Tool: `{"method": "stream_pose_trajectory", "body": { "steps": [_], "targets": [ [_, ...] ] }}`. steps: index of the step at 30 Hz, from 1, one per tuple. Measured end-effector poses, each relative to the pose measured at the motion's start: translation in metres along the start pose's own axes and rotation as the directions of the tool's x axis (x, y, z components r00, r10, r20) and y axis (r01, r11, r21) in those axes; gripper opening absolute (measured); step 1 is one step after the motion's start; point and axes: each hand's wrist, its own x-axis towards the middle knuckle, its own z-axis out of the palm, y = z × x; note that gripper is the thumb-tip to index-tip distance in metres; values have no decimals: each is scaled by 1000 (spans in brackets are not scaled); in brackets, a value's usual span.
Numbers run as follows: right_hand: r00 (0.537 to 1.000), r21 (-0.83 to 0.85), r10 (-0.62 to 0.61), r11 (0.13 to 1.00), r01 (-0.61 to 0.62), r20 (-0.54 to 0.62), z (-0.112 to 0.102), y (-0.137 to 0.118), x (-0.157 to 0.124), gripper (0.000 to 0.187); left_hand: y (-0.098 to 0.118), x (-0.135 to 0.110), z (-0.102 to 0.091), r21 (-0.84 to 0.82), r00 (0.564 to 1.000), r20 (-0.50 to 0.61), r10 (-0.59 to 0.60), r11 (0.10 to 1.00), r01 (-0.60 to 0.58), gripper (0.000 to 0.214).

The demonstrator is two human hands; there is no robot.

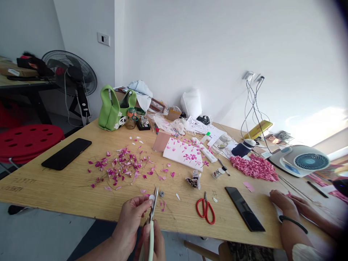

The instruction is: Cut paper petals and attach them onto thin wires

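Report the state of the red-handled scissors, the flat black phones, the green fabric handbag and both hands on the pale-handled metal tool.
Left hand, gripping the pale-handled metal tool
Right hand, gripping its pale handle
Red-handled scissors, closed, lying flat
Black phone by the petals, lying flat
Black phone by the scissors, lying flat
Green fabric handbag, upright

Between the red scissors (206, 210) and the black phone (244, 209), a narrow gap ran to the tabletop's (49, 188) near edge; pink petals (119, 168) crowded the middle.

Craft workroom: wooden table (174, 214), pink petals (119, 168), red scissors (206, 209), standing fan (69, 74).
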Motion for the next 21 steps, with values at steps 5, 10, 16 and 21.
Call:
{"method": "stream_pose_trajectory", "body": {
  "steps": [5, 10, 16, 21],
  "targets": [
    [995, 4, 3, 1000, -3, -97, 1, 8, -1, 50, -1, -3, 0, -10, 999, 22, -35, 999, 35, 18],
    [998, -48, -38, 998, 36, -42, 0, 10, 1, 49, 4, -5, 3, -26, 1000, 10, -23, 999, 23, 16],
    [996, -65, -86, 994, 85, -15, -2, 9, 2, 47, 6, -5, 4, -36, 1000, 12, -10, 999, 10, 16],
    [999, -45, 1, 999, -2, -33, -2, 9, -1, 46, 3, -3, 1, -26, 1000, 19, 6, 1000, -5, 17]
  ]
}}
